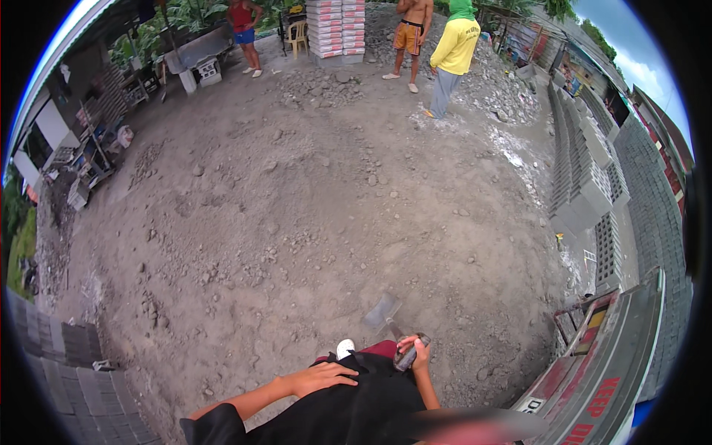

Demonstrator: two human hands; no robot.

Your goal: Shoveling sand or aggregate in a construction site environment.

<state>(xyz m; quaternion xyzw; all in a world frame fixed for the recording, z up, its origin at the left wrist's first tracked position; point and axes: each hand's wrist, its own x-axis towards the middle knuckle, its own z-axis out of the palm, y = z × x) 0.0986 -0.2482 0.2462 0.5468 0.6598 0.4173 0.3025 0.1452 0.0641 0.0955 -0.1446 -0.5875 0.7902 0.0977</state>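
Note:
My right hand [417, 351] is closed around the dark handle end of a shovel [383, 311], in front of my body. The shovel's grey metal blade points down at the dirt just ahead of my feet; whether it touches the ground is hard to tell. Against my black shirt [334, 408] lies my left hand [323, 379], flat with its fingers stretched out and nothing in it. One white shoe [345, 348] shows below the shirt's edge.
Gravelly dirt ground [297, 222] spreads ahead. Stacked hollow blocks [582, 170] line the right, with a vehicle [593, 378] near me. More blocks [74, 386] stand at left. Beyond are piled sacks [335, 28], a rubble heap [489, 81], a person in yellow [454, 55] and two others.

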